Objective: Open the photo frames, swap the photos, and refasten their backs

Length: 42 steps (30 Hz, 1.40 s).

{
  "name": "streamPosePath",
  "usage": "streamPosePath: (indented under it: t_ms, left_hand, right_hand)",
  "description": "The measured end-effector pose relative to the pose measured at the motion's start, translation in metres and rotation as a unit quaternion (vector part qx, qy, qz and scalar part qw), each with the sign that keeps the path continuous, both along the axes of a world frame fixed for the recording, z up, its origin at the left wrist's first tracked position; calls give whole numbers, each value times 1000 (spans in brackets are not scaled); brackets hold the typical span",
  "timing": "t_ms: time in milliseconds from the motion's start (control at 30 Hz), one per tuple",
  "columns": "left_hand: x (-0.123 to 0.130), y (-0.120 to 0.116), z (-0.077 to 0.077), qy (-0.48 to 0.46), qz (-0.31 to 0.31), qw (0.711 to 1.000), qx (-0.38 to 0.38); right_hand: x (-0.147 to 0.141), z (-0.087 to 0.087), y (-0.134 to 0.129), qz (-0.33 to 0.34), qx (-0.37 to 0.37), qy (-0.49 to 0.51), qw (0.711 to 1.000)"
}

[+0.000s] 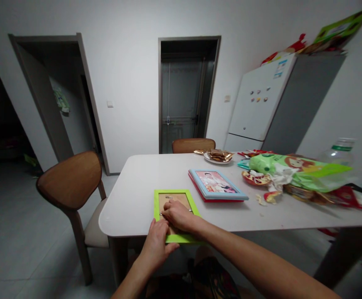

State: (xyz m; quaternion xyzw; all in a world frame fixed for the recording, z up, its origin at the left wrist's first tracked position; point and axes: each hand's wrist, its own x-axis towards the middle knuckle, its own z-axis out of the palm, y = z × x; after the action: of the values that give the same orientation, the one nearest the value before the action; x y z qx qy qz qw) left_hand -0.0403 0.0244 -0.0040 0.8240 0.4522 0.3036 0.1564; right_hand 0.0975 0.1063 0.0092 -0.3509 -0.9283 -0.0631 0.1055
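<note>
A bright green photo frame (181, 238) lies back side up at the table's front edge, its brown backing board (179, 198) showing with a small metal hanger near the top and metal clips at the sides. My left hand (158, 241) grips the frame's lower left corner, thumb at the bottom edge. Over the backing, my right hand (178, 214) has its fingers bent together at the left clip; whether they pinch anything is hidden.
Right of the green frame, a blue frame with a photo (216, 182) rests on a red one. Farther right are a plate of wrapped snacks (218, 161), a cut pomegranate (256, 178), a green bag (308, 168) and a clear bottle (339, 153). Wooden chairs (72, 180) stand left and behind.
</note>
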Motion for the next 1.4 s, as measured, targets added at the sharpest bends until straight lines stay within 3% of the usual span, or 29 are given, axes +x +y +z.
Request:
streamPosePath:
  t_ms: [333, 400, 500, 633, 767, 933, 1400]
  left_hand:
    - [0, 1, -1, -1, 7, 1000, 5]
    - [0, 1, -1, 1, 8, 1000, 7]
    - [0, -1, -3, 7, 11, 1000, 4]
    - [0, -9, -6, 12, 16, 1000, -1]
    - [0, -15, -3, 11, 18, 1000, -7]
    - [0, -19, 0, 6, 23, 999, -22]
    - [1, -21, -2, 8, 30, 999, -27]
  right_hand:
    - [1, 7, -1, 39, -15, -40, 998]
    - [2, 8, -2, 5, -52, 5, 999]
    - [2, 6, 7, -114, -98, 85, 985]
    - [1, -2, 34, -248, -90, 135, 955]
    - [-2, -9, 58, -323, -102, 160, 927]
    - [0, -10, 68, -359, -106, 167, 912]
    - [1, -9, 63, -367, -114, 191, 903]
